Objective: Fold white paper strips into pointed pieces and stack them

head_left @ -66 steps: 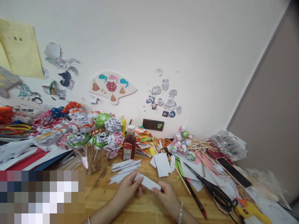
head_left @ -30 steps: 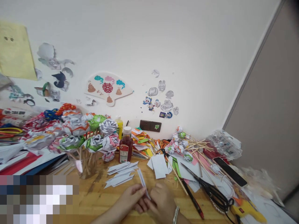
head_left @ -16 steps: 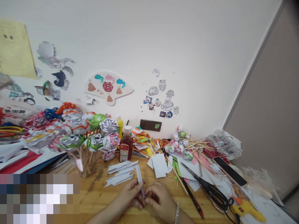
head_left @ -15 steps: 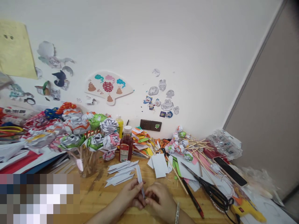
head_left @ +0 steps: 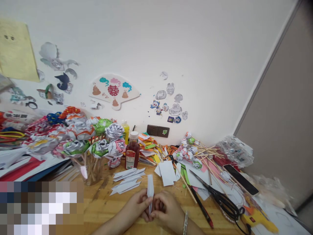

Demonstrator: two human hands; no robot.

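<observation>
A narrow folded strip of white paper (head_left: 150, 185) stands upright between my hands, low in the middle of the head view. My left hand (head_left: 140, 204) pinches it between thumb and fingers at mid-length. The thumb and curled fingers of my right hand (head_left: 166, 207) close on its lower end. Just beyond my left hand, several similar folded paper strips (head_left: 128, 181) lie in a loose stack on the wooden table (head_left: 102, 212). Flat white paper pieces (head_left: 167, 173) rest beyond my right hand.
Paper flowers (head_left: 80, 130) fill a clear jar at the left, beside a red-brown bottle (head_left: 132, 151). On the right lie black scissors (head_left: 217, 197), a dark pen (head_left: 201, 207), a phone (head_left: 241, 179), a yellow glue gun (head_left: 260, 220) and small flowers on sticks (head_left: 193, 148).
The folded paper strip has turned from a leftward tilt to nearly upright, showing its broader face. Both hands keep hold of it and have barely shifted.
</observation>
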